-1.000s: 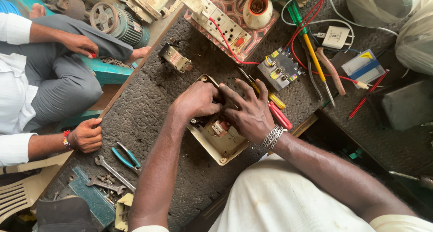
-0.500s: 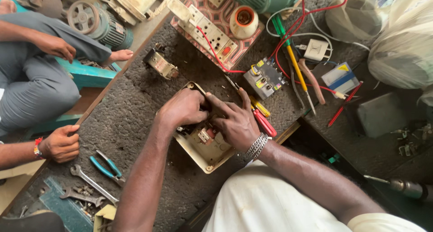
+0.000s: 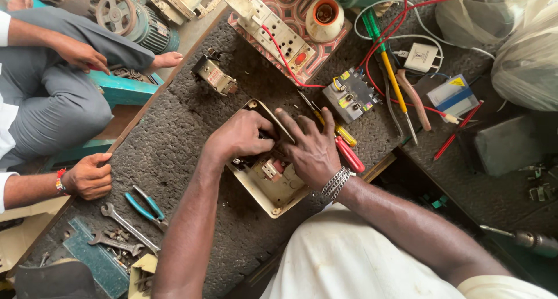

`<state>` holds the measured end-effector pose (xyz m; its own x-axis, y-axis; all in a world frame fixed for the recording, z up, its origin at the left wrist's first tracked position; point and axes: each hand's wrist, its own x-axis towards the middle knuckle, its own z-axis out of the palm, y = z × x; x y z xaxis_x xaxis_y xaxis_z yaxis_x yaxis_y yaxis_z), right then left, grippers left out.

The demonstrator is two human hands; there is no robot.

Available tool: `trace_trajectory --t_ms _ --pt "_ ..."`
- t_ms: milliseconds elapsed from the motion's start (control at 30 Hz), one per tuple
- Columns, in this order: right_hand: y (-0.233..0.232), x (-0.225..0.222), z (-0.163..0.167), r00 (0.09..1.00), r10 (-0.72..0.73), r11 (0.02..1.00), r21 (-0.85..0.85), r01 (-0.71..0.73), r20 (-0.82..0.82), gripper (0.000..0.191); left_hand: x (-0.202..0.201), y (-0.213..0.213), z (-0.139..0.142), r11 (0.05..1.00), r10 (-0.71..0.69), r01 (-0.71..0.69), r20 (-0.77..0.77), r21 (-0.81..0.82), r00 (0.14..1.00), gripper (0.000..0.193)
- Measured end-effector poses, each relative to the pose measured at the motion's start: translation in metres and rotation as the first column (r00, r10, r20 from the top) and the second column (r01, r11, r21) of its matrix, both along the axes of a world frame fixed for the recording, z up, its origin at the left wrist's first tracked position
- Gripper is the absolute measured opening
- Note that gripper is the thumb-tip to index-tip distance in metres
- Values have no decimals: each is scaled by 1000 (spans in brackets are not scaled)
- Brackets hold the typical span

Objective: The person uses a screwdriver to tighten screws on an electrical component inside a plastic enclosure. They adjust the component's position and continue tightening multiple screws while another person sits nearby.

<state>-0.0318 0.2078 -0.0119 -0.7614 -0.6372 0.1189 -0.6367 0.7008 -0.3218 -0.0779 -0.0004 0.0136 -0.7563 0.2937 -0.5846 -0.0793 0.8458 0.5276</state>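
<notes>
While both my hands work inside the cream box [image 3: 273, 191] in the middle of the table [image 3: 174, 130], my left hand [image 3: 238, 137] is curled shut over the parts at its upper left, though I cannot tell just what the fingers pinch; my right hand [image 3: 311, 148] lies spread, fingers pressing down on the parts inside the box, grasping nothing that I can see; a metal bracelet [image 3: 337, 183] sits on that wrist. The box lies open and tilted on the dark rough mat, its small red-and-white part [image 3: 272, 168] showing between my hands.

Just beside my right hand lie a red-handled screwdriver [image 3: 349, 154] and a yellow-handled one [image 3: 346, 135]; beyond them sits a grey switch block [image 3: 351, 95] with red wires [image 3: 407, 26] running off it; a white socket strip [image 3: 270, 29] and a round lamp holder [image 3: 324, 17] rest on a patterned board farther up; a small metal part [image 3: 214, 75] stands apart at the upper left. Blue-handled pliers [image 3: 145, 206] and a spanner [image 3: 128, 226] lie near my left elbow. Another person sits at the left edge, one hand [image 3: 90, 177] resting on the table's rim, the other [image 3: 84, 55] on a knee.
</notes>
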Motion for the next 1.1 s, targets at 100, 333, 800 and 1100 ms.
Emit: trace_trajectory --t_ms 100,333,800,1100 --pt "1 -3 -1 993 103 992 -74 -98 64 25 3 -2 -3 999 35 -35 -46 14 998 39" --pt "0 2 -1 999 29 999 -22 -29 18 29 6 -1 -4 995 36 -35 -14 91 999 41" --pt "-5 -6 -10 998 34 999 14 -35 62 23 11 -13 -4 972 129 -99 -132 211 983 53" --pt "-15 -26 20 974 88 986 -154 -57 206 62 56 -36 30 985 171 -130 -490 116 855 17"
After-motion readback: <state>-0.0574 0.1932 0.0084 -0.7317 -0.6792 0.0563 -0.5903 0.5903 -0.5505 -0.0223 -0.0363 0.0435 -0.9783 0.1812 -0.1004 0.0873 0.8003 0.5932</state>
